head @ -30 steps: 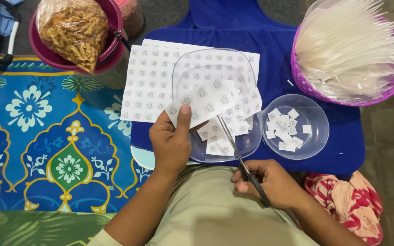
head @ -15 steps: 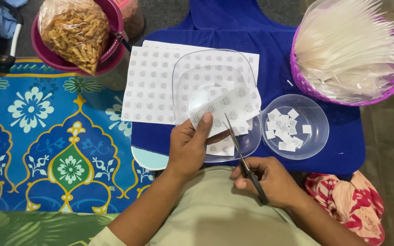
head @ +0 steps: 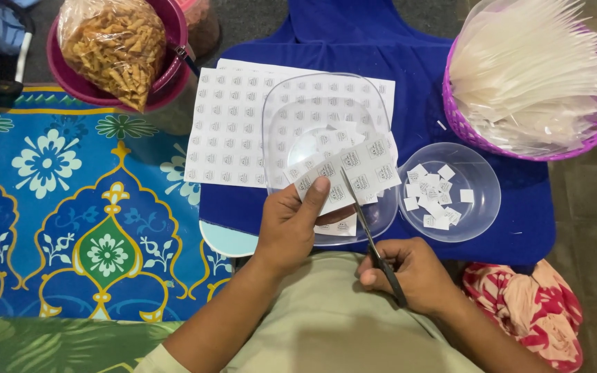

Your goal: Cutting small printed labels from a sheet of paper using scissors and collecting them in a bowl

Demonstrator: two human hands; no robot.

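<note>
Blue floral mat (head: 70,207), purple basket (head: 464,124), white printed label strip (head: 354,173).

So the square clear container (head: 326,110) sits on top of the printed sheet (head: 229,131), which lies on the cloth (head: 423,90), and the round bowl (head: 481,186) just right of it has the cut squares (head: 433,197) in it. Behind that bowl is the basket (head: 464,124) with the plastic sleeves (head: 533,62) in it, and far left at the back the bagged snacks (head: 112,48) sit in a tub (head: 63,69). The paper strip (head: 354,173) is over the near edge of the square container, scissors (head: 371,235) coming at it from the right.
</note>
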